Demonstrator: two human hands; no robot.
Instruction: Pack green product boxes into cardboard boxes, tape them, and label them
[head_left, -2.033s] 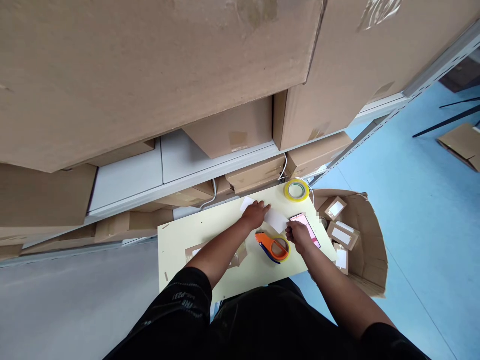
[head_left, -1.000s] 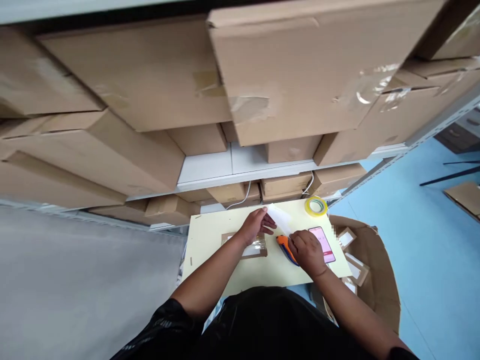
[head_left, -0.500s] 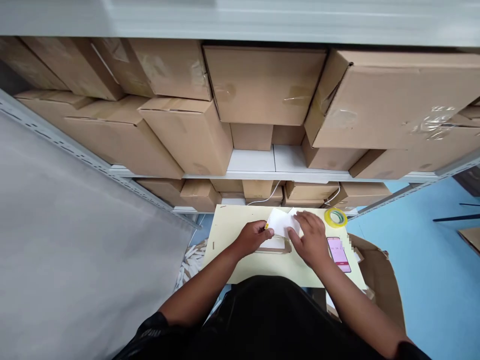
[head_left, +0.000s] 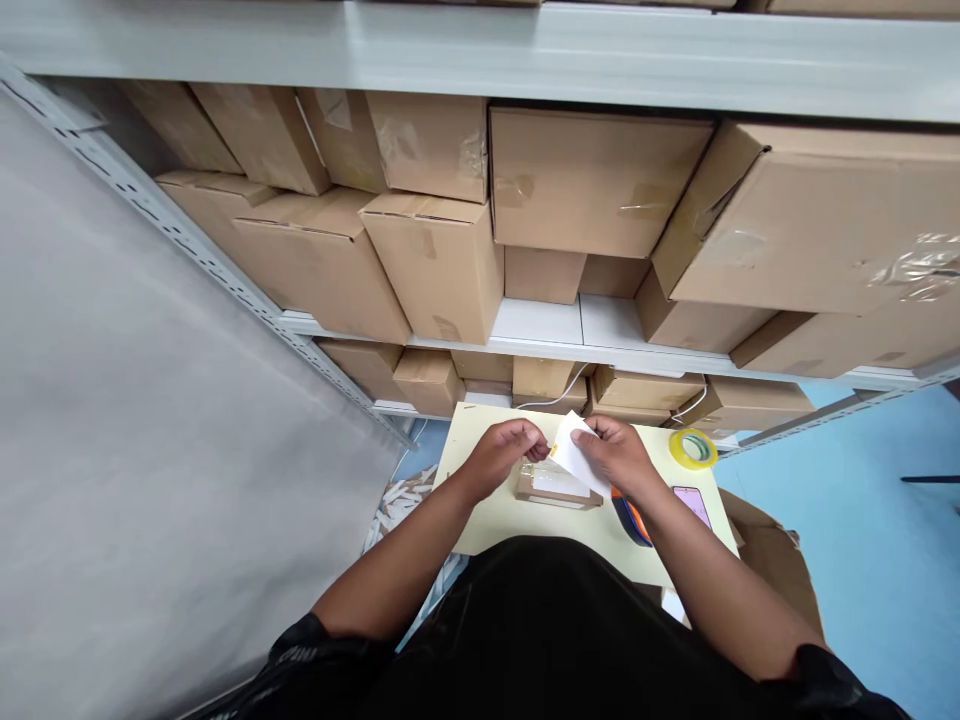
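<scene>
My right hand pinches a small white paper sheet, tilted, with a yellow mark at its left edge. Just left of that edge is my left hand, its fingers curled in and the thumb on top; whether anything is between them is hidden. Beneath both hands a small cardboard box with a white patch on top lies on the pale yellow table. Partly under my right forearm shows an orange and dark blue object, its kind unclear.
A yellow tape roll and a phone lie at the table's right. Metal shelves full of cardboard boxes rise behind it. A large open carton stands on the right, and white scraps lie to the left.
My left hand has come off the white sheet, which my right hand now holds alone and tilted. The orange and dark blue object has come into sight. The view has shifted left.
</scene>
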